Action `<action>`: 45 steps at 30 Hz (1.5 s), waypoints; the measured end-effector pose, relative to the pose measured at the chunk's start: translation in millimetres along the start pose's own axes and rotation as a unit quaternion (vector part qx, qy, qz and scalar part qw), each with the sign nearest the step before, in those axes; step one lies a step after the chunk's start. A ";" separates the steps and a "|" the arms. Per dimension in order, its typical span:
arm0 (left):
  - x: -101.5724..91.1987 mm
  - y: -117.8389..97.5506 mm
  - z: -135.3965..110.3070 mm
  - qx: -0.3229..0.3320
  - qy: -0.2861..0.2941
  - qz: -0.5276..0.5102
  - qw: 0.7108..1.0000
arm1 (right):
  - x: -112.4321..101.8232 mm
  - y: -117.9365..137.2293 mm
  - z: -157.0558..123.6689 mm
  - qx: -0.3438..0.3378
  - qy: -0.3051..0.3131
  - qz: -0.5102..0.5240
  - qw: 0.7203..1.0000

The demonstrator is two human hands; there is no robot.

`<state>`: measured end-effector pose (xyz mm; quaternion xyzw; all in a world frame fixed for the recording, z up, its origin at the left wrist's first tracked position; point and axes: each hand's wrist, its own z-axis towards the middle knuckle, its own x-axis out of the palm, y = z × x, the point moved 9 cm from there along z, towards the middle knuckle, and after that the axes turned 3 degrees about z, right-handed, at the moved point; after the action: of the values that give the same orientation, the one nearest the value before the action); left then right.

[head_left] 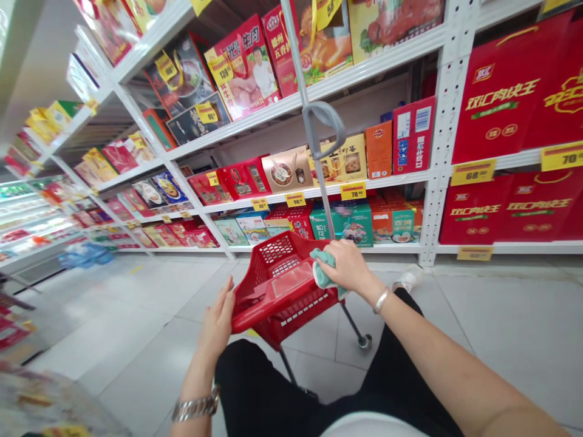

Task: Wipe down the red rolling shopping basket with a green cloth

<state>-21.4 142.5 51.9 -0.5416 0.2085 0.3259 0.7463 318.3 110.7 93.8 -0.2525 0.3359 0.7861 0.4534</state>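
My right hand [346, 267] clamped a teal cloth [324, 270] on the rim of the red shopping basket [268, 315], my left hand [217, 321] open just beside it; the basket's long axis pointed forward at white shelving [314, 193] across a tiled floor [150, 352].

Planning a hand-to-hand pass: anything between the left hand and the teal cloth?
Yes: the red plastic shopping-cart basket. The left hand is at its left side, and the teal cloth is under the right hand at its right rim, so the basket lies between them.
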 end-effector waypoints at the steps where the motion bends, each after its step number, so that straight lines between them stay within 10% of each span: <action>1: -7.4 10.3 2.8 -0.013 -0.011 -0.005 1.000 | -2.1 9.8 -6.6 -0.012 -0.012 0.006 1.000; 11: -32.3 47.7 16.1 -0.089 0.002 -0.096 0.991 | -21.4 72.5 -57.3 -0.099 -0.014 0.100 0.990; 20: -51.3 42.9 42.2 -0.099 -0.008 0.047 0.994 | -45.7 48.2 -69.9 -0.096 -0.061 0.223 0.968; 24: -43.4 -1.5 28.7 -0.041 -0.076 0.133 0.987 | -46.4 56.3 -72.2 -0.088 -0.064 0.248 0.963; 29: 16.0 -83.3 -15.8 0.090 0.004 0.091 0.992 | -43.4 98.9 -78.8 -0.143 -0.013 0.281 0.949; 33: 32.0 -104.0 -37.4 0.126 0.035 0.112 0.985 | -51.2 116.0 -92.6 -0.229 -0.021 0.354 0.906; 36: 21.8 -90.8 -37.0 0.101 0.023 0.117 0.988 | -54.1 89.1 -94.4 -0.198 -0.065 0.347 0.914; 42: 7.7 -75.2 -30.9 0.096 -0.007 0.177 0.980 | -30.4 -16.5 -76.3 0.099 -0.183 0.277 0.938; 45: 4.2 -67.7 -27.2 0.072 -0.008 0.174 0.982 | 2.9 -7.8 -68.4 0.099 -0.120 0.308 0.939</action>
<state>30.9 104.3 85.7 -0.4397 0.3166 0.4392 0.7167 330.2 63.3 45.2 0.0053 0.4161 0.8746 0.2488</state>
